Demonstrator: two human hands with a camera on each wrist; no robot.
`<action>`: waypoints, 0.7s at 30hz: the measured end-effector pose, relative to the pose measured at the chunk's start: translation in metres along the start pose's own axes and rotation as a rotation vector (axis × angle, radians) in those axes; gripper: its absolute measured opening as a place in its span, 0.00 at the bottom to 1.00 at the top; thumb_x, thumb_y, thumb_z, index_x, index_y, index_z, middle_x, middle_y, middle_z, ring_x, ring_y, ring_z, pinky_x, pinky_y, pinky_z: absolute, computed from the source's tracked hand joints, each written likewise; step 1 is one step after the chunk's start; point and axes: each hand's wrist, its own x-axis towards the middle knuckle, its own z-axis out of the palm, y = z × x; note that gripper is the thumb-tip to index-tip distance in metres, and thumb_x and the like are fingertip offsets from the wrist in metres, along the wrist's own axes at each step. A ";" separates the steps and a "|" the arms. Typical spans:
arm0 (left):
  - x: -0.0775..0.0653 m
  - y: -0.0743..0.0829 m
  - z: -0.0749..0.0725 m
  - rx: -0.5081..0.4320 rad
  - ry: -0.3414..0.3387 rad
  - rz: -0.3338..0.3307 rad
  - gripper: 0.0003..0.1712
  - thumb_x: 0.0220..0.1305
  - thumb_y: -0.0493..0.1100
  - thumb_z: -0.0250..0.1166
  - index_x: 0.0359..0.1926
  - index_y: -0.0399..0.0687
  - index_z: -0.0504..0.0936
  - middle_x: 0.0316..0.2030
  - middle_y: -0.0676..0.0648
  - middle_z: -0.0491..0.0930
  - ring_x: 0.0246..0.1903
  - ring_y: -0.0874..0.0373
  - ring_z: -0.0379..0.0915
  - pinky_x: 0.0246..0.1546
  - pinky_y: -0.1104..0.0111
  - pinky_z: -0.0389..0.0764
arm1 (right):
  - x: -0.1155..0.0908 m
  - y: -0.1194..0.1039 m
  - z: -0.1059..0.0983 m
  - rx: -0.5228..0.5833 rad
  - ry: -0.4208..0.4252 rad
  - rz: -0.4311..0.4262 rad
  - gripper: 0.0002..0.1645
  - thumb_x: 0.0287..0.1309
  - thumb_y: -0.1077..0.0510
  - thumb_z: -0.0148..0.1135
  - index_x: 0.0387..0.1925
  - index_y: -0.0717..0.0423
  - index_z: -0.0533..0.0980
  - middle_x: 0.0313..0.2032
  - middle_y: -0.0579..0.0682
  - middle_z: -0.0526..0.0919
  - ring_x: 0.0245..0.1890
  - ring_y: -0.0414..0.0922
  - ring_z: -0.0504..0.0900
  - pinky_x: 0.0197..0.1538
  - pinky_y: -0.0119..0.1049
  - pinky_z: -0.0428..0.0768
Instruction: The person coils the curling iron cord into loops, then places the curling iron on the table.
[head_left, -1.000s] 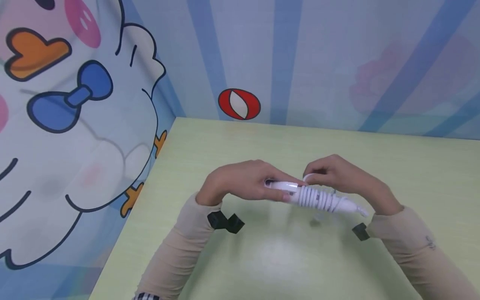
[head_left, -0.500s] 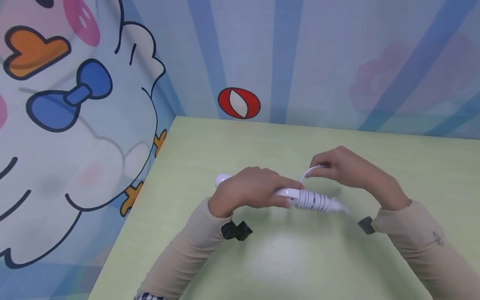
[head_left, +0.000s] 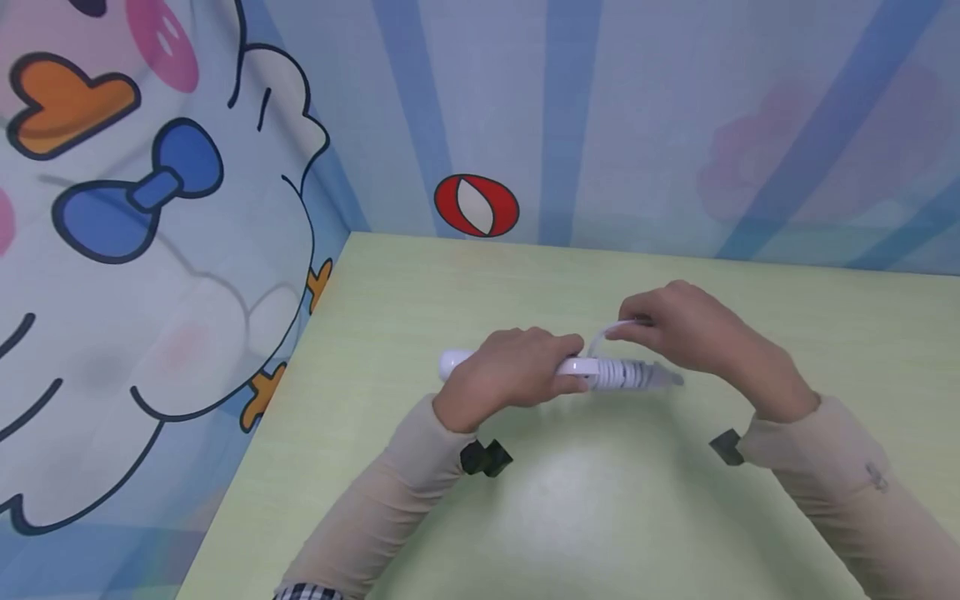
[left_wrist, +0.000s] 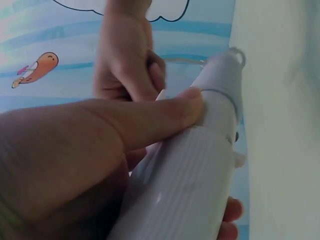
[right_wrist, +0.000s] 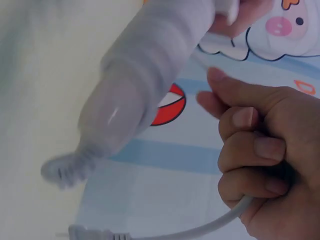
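Observation:
A white, wand-shaped hair iron (head_left: 577,366) is held nearly level over the table by my left hand (head_left: 517,367). The left thumb lies along its ribbed body (left_wrist: 175,180) in the left wrist view. Its rounded end (head_left: 453,362) sticks out left of the hand. Several turns of white cord (head_left: 626,374) wrap the right part, which tapers to a ridged cord sleeve (right_wrist: 70,167). My right hand (head_left: 682,325) pinches a loose stretch of that cord, with fingers curled in the right wrist view. From beneath those fingers a length of cord (right_wrist: 200,231) runs to a plug (right_wrist: 92,233).
The pale green table (head_left: 450,292) spreads under both arms. A blue striped backdrop (head_left: 637,125) with cartoon prints rises behind it, and a cartoon-printed panel (head_left: 187,333) stands along the left edge. Small black blocks (head_left: 486,458) sit at the wrists.
The right hand has moved up and away from the wrapped turns, drawing out a stretch of cord. The hair iron has turned closer to level, and its rounded left end now shows.

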 end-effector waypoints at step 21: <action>0.020 -0.035 0.004 -0.423 0.222 -0.164 0.23 0.63 0.62 0.52 0.50 0.53 0.68 0.27 0.49 0.72 0.22 0.57 0.67 0.20 0.67 0.68 | -0.007 -0.031 0.045 0.091 0.170 0.061 0.14 0.69 0.51 0.44 0.38 0.56 0.73 0.14 0.44 0.64 0.12 0.37 0.60 0.20 0.32 0.64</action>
